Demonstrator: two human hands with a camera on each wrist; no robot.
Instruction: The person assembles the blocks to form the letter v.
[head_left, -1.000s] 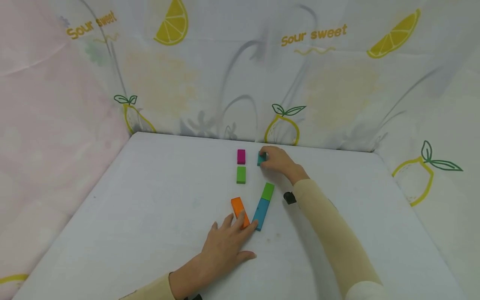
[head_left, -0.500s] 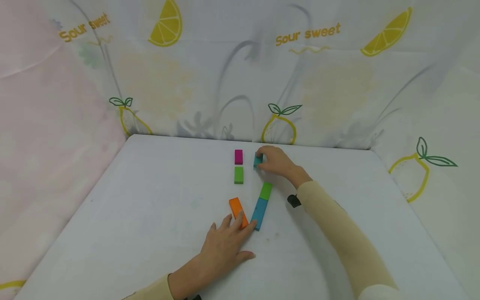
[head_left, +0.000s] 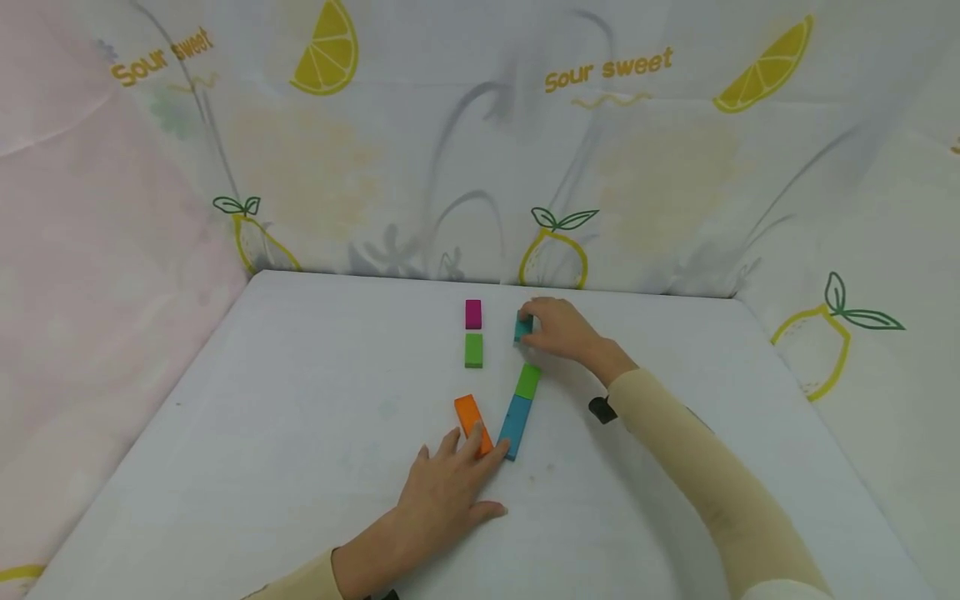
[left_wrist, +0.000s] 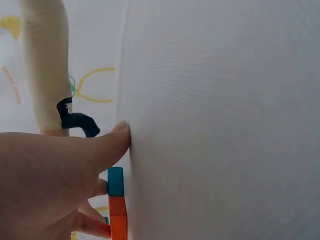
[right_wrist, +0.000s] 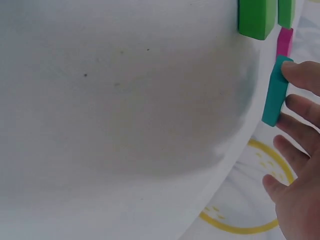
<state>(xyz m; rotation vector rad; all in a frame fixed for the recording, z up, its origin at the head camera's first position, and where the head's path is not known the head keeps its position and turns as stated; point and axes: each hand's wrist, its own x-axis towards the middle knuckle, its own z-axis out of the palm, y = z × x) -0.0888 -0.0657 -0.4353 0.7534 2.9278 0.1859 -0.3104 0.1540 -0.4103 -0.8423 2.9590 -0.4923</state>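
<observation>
In the head view my right hand (head_left: 564, 329) pinches a teal block (head_left: 519, 330) near the back of the table. Thumb and fingertips grip that teal block (right_wrist: 276, 95) in the right wrist view too. My left hand (head_left: 441, 492) lies with fingers spread, its fingertips touching the near ends of an orange block (head_left: 467, 408) and a blue block (head_left: 515, 425). These two slant toward each other in a V. A green block (head_left: 528, 382) continues the blue one at its far end. Left of the teal block, a magenta block (head_left: 473, 314) lies behind another green block (head_left: 474, 351), a small gap apart.
A white table (head_left: 315, 433) carries everything. Behind it hangs a cloth backdrop (head_left: 420, 158) with lemon prints, and it also covers the sides. A black wrist-camera piece (head_left: 602, 410) sticks out at my right cuff.
My right hand has moved the teal block slightly right and toward me, away from the magenta block. My left hand and the other blocks keep their places; the head view has shifted a little.
</observation>
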